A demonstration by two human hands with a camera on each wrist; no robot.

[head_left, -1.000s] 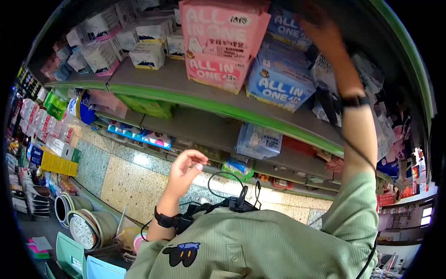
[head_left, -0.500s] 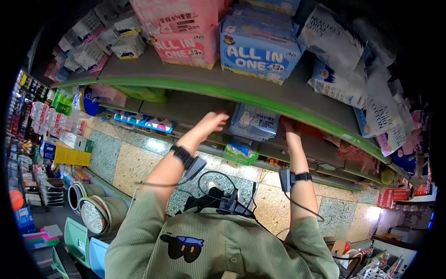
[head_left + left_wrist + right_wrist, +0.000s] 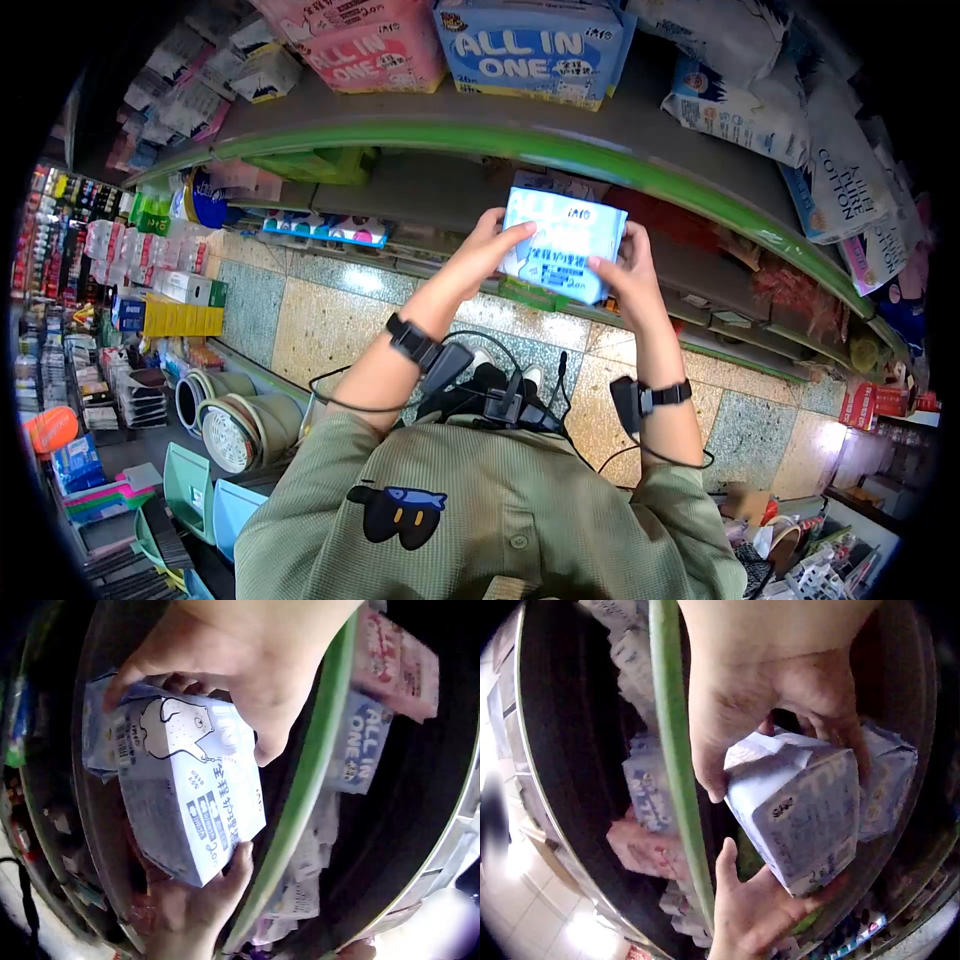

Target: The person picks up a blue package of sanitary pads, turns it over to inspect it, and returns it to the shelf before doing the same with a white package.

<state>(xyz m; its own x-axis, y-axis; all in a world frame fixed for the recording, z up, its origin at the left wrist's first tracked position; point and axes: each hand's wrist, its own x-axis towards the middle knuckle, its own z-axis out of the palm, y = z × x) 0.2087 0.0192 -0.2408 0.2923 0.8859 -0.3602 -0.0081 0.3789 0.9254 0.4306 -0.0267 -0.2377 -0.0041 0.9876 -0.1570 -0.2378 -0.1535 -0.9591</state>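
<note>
Both hands hold a light blue pack (image 3: 560, 245) with a white cartoon bear and dark print, in front of the lower shelf. My left hand (image 3: 482, 258) grips its left end, thumb over the printed face. At the opposite end, my right hand (image 3: 632, 278) grips it with the thumb on the near face. In the left wrist view the left hand (image 3: 225, 667) arches over one end, fingers partly hidden behind the pack. A second blue pack (image 3: 889, 784) stands just behind the held one in the right wrist view.
Above, a shelf with a green edge (image 3: 480, 140) carries blue ALL IN ONE packs (image 3: 530, 50), pink packs (image 3: 365, 55) and white cotton packs (image 3: 740, 115). Buckets (image 3: 235, 430) and plastic bins (image 3: 187, 490) stand at lower left. A cable (image 3: 360, 405) runs by the left forearm.
The right hand came down from the upper shelf to the lower one. Both hands then took hold of a blue pack there and turned its printed face up. The view shifted too.
</note>
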